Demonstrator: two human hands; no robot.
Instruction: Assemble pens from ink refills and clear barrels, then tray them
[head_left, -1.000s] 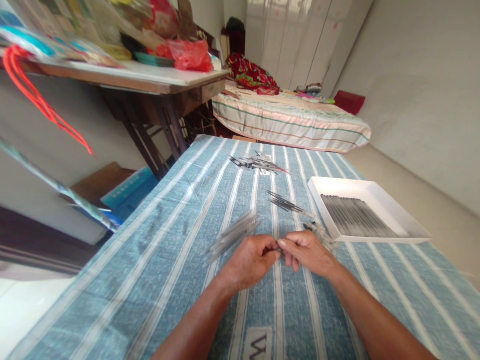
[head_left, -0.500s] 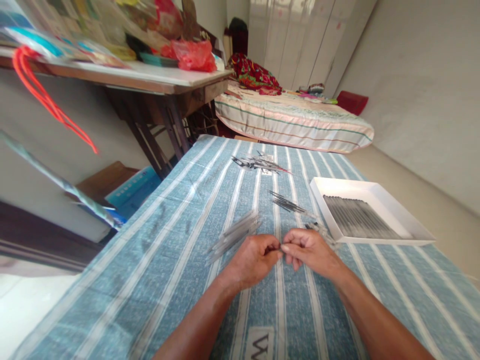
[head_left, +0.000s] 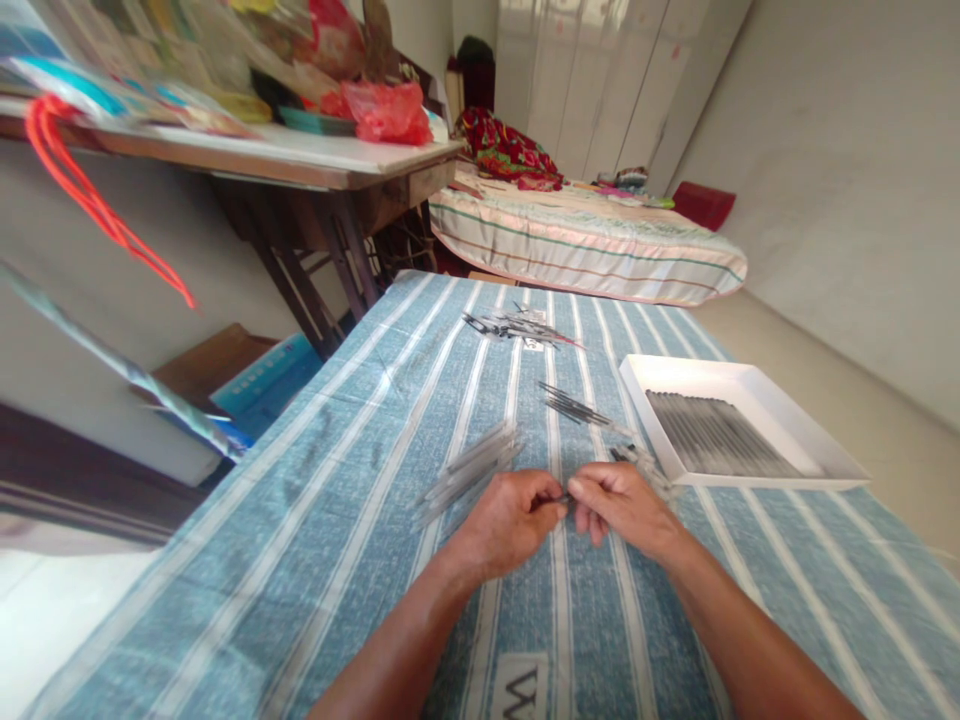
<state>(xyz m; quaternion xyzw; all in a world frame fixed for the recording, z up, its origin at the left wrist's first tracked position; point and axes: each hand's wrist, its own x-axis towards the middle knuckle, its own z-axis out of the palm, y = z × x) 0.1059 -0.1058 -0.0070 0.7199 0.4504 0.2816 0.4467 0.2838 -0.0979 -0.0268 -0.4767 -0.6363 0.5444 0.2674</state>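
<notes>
Slim dark rod (head_left: 568,498), pinched between the fingertips of your left hand (head_left: 510,518) and right hand (head_left: 621,505), well inside the table's (head_left: 300,540) left edge; probably light, stiff, slippery: grip near both ends.

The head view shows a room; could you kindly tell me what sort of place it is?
Probably a bedroom in a home: what looks like a bed stands toward the back, with tall pale cupboards behind it and a cloth-covered table nearer the camera.
</notes>
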